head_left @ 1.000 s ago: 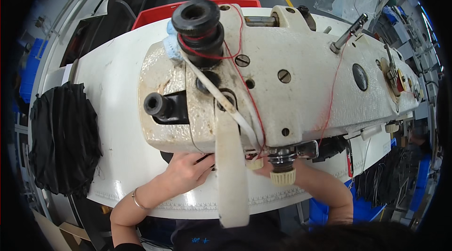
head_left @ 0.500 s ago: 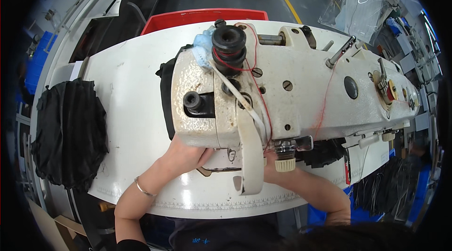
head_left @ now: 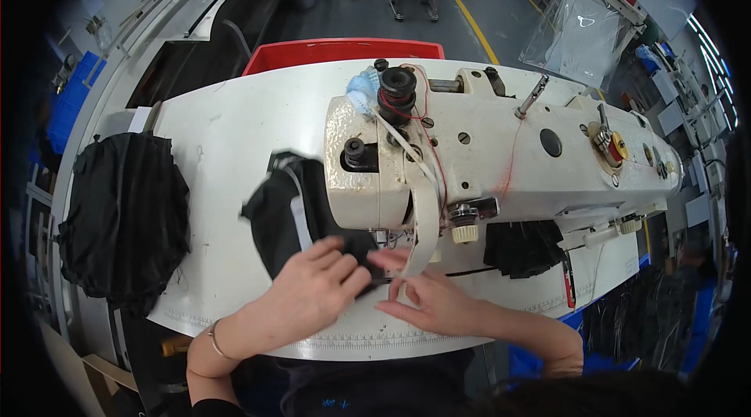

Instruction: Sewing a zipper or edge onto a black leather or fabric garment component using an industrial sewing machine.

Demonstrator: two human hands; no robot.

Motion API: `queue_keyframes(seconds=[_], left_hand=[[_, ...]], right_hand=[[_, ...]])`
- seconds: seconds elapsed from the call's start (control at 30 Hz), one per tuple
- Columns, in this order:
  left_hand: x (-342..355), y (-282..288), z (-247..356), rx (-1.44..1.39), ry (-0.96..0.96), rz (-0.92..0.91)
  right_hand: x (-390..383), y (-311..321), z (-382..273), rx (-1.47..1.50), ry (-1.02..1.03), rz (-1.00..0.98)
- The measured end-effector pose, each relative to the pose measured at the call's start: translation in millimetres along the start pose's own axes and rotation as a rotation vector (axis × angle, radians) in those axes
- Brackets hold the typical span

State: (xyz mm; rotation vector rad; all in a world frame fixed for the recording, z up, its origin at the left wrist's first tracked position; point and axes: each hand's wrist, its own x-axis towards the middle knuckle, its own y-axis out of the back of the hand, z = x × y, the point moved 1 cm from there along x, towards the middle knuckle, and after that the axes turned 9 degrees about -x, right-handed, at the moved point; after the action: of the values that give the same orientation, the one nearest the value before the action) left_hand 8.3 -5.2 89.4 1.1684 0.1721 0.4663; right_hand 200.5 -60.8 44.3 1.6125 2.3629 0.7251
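Observation:
A white sewing machine [head_left: 501, 159] with red thread stands across the table, its needle area partly hidden by the curved white lever [head_left: 425, 221]. To the left of its head lies a black fabric piece [head_left: 274, 217] with a white strip [head_left: 300, 223] on it, slightly blurred. My left hand [head_left: 317, 292] is closed on the near edge of that piece, fingers curled. Near the lever's lower end, my right hand [head_left: 430, 303] has its thumb and fingers apart, and no object shows between them.
A stack of black fabric pieces [head_left: 125, 217] sits at the table's left end. More black fabric [head_left: 524, 249] lies under the machine arm, beside a red-and-black tool [head_left: 569, 280]. Behind the white table [head_left: 211, 120] stands a red bin [head_left: 344, 49]. A ruler scale runs along the near edge.
The black fabric piece has come out leftward and nearer from beneath the machine head. Both hands have emerged from under the head, and the right hand's fingers are now visible. The view has shifted slightly.

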Motion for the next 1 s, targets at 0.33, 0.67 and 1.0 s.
queue_keyframes(seconds=[0.33, 0.67, 1.0], left_hand=[[-72.7, -8.7, -37.4, -0.76, 0.419, -0.167], [-71.8, 15.5, 53.7, -0.454, 0.086, 0.356], [-63.2, -42.9, 43.1, -0.532, 0.087, 0.381]], right_hand=[[-45.3, 21.8, 21.7, -0.607, -0.1, 0.145], [-16.3, 10.5, -59.9, -0.545, 0.306, 0.26], [-267.5, 127.4, -99.6, -0.523, -0.693, 0.534]])
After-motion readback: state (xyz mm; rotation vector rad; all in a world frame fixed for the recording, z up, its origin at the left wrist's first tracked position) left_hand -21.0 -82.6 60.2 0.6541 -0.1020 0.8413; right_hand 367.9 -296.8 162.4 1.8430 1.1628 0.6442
